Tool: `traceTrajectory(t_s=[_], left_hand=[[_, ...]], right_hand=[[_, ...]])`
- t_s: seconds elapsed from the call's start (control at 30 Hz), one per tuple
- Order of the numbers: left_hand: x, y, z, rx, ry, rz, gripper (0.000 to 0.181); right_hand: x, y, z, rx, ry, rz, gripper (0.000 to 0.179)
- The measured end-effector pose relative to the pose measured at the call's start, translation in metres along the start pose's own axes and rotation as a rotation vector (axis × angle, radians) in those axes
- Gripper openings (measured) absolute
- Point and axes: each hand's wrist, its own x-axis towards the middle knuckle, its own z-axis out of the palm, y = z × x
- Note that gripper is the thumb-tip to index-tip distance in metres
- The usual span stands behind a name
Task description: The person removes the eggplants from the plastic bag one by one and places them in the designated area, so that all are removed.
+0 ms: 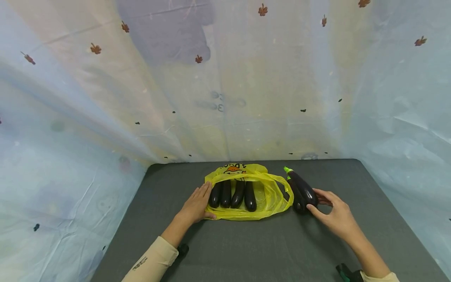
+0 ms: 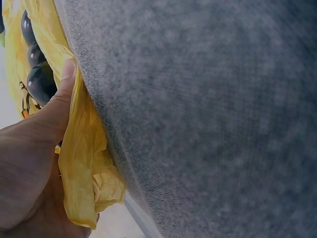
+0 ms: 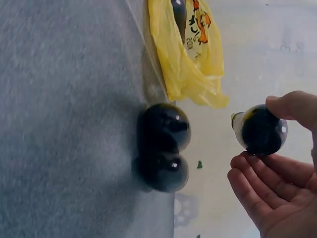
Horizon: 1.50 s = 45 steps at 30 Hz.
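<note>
A yellow plastic bag [image 1: 271, 196] lies on the grey table with its mouth toward me, and several dark eggplants [image 1: 238, 194] lie side by side inside. My left hand [image 1: 195, 203] is at the bag's left edge; in the left wrist view its thumb [image 2: 68, 74] lies over the yellow film, with the film between thumb and fingers. Right of the bag, my right hand [image 1: 332, 213] holds a glossy eggplant [image 1: 305, 188] between thumb and fingers, its green stem end pointing away. In the right wrist view, this eggplant is raised above two others [image 3: 166, 126] on the table.
The grey table [image 1: 246, 250] runs to a back edge against a pale hanging sheet [image 1: 246, 90] with small leaf prints. More sheeting hangs at the left and right sides. One eggplant outside the bag is partly hidden behind the bag's right handle.
</note>
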Motion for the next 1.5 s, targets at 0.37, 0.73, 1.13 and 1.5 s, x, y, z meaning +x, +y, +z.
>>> traceTrajectory(t_s=[0.37,0.73,1.13,1.5], left_hand=[[0.000,0.001,-0.001,-0.011,-0.005,-0.001,0.126],[0.000,0.002,-0.002,-0.002,-0.010,-0.006,0.127],[-0.002,0.002,0.000,0.014,0.014,0.007,0.125],[-0.002,0.001,-0.001,0.010,0.017,0.009,0.125]], right_hand=[[0.000,0.020,-0.002,0.009,-0.010,0.064,0.064],[0.000,0.036,-0.002,-0.007,-0.002,0.101,0.066],[0.002,0.052,-0.001,-0.010,-0.012,0.149,0.069],[0.002,0.064,0.000,-0.030,-0.017,0.166,0.070]])
